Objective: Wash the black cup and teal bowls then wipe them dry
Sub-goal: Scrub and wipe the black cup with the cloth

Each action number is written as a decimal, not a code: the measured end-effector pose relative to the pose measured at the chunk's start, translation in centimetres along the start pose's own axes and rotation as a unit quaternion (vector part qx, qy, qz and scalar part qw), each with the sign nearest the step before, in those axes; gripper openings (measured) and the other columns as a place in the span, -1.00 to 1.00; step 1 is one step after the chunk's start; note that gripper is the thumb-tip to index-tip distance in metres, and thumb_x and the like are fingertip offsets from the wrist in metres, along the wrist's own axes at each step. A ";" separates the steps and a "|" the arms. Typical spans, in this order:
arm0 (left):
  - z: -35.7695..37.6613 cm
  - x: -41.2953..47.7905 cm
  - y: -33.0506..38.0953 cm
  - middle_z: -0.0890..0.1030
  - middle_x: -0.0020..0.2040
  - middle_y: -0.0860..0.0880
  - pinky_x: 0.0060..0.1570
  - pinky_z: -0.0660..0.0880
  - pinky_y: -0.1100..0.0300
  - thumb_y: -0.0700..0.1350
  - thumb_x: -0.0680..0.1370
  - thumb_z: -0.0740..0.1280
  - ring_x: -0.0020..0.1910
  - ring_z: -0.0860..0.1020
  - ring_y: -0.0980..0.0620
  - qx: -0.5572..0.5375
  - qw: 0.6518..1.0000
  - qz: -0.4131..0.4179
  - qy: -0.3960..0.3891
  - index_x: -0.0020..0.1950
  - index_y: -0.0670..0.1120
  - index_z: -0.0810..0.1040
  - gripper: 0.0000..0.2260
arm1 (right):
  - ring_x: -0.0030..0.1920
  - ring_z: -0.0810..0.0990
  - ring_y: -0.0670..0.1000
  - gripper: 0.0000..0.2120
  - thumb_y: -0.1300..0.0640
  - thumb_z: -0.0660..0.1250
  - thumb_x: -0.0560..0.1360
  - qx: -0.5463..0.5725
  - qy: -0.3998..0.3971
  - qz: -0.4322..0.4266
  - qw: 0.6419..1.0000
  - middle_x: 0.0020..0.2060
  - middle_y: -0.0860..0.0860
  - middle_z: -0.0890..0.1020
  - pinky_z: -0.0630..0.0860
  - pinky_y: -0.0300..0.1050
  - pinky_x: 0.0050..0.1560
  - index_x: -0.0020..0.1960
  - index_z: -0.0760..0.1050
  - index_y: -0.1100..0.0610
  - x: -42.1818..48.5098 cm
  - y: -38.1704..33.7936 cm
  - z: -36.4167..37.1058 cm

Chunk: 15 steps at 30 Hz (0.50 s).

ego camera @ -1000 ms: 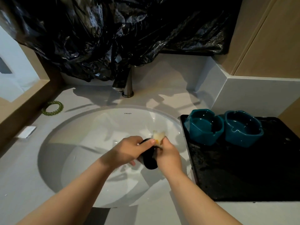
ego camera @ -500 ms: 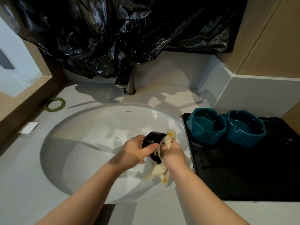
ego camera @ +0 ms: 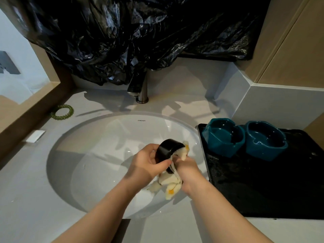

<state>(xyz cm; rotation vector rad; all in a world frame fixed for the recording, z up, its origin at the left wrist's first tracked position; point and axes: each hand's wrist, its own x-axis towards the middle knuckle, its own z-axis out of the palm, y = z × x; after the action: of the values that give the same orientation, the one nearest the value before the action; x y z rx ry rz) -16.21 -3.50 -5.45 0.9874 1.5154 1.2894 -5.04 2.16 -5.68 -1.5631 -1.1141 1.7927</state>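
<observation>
Cup (ego camera: 169, 150), black, over the sink (ego camera: 91, 163), gripped round its wall by left hand (ego camera: 149, 163); right hand (ego camera: 189, 171) clenched on cloth (ego camera: 171, 183) at its rim. Likely stiff, light, slick when wet; safest clasped round the wall.

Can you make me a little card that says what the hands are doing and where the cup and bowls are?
left hand: grips the black cup over the sink
right hand: holds a cream and yellow cloth against the cup
bowls: left teal bowl and right teal bowl, side by side on the black tray
tap: behind the sink, no running water visible
green ring: on the counter, left of the sink
</observation>
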 end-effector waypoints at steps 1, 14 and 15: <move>0.4 0.0 0.0 0.70 -0.08 -0.07 0.02 0.57 0.09 -0.30 0.39 0.47 -0.03 0.66 -0.06 -0.002 1.000 -0.004 0.004 0.03 -0.11 0.52 -0.73 | -0.04 0.64 0.18 -0.79 0.25 0.15 0.57 0.029 -0.009 0.020 0.999 -0.05 0.18 0.66 0.58 0.13 0.07 0.09 0.53 0.17 0.0 0.0 0.0; -0.4 -0.1 0.3 0.68 -0.18 -0.06 -0.20 0.49 0.32 -0.20 0.41 0.47 -0.17 0.63 0.06 -0.018 0.999 -0.018 -0.028 0.05 -0.12 0.51 -0.73 | -0.08 0.60 0.10 -0.86 0.19 0.16 0.55 -0.115 0.048 -0.100 0.987 -0.12 0.08 0.64 0.55 0.01 0.02 -0.04 0.49 0.05 -0.1 -0.1 -0.1; 0.1 -0.2 0.2 0.67 -0.12 -0.09 -0.16 0.51 0.29 -0.25 0.42 0.46 -0.12 0.64 0.02 -0.025 0.999 -0.022 -0.019 0.06 -0.10 0.49 -0.73 | -0.08 0.63 0.13 -0.82 0.18 0.14 0.57 -0.048 0.013 -0.033 0.998 -0.10 0.12 0.66 0.58 0.07 0.04 0.01 0.53 0.09 -0.1 -0.1 0.0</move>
<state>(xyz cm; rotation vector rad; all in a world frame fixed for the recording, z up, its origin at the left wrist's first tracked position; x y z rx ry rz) -16.04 -3.62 -5.22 0.9373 1.4616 1.2644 -5.04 2.13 -5.60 -1.5803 -1.2409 1.6930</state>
